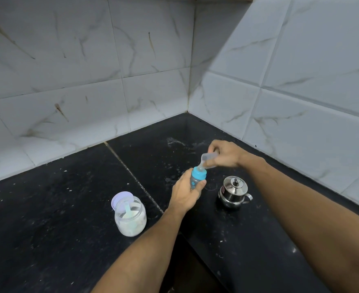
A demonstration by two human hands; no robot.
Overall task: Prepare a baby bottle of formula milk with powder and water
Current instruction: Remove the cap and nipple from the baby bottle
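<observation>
1. Fingers (187,175) of the left hand (185,193): curl round the grey body of the bottle (195,180), below its blue collar. Hold it tilted, top leaning away, above the worktop (68,208) between jar (131,218) and pot (234,193). Bottom hidden by the palm.
2. Fingers (213,148) of the right hand (225,153): pinch the clear cap (208,158), skewed over the teat (199,166) and only partly on it.
3. Cannot tell whether the cap is going on or coming off, nor what is inside the bottle.
4. For a clean move, square the cap to the bottle's axis first, then push or pull straight along it, never sideways.
5. Keep the left grip on the body, not the collar, to avoid loosening the ring.
6. Bring the bottle upright before the cap parts or seats, in case of liquid inside.
7. Keep fingertips off the teat.
8. Left arm: reaches in from the bottom edge, wrist fairly straight, back of the hand towards the camera.
9. Right arm: comes in from the right, wrist bent, hand arched above the bottle top with knuckles up.
10. Nearby: jar open, powder and scoop (128,209) inside, lid (118,198) just behind it. Pot lidded, just right of the bottle.
</observation>
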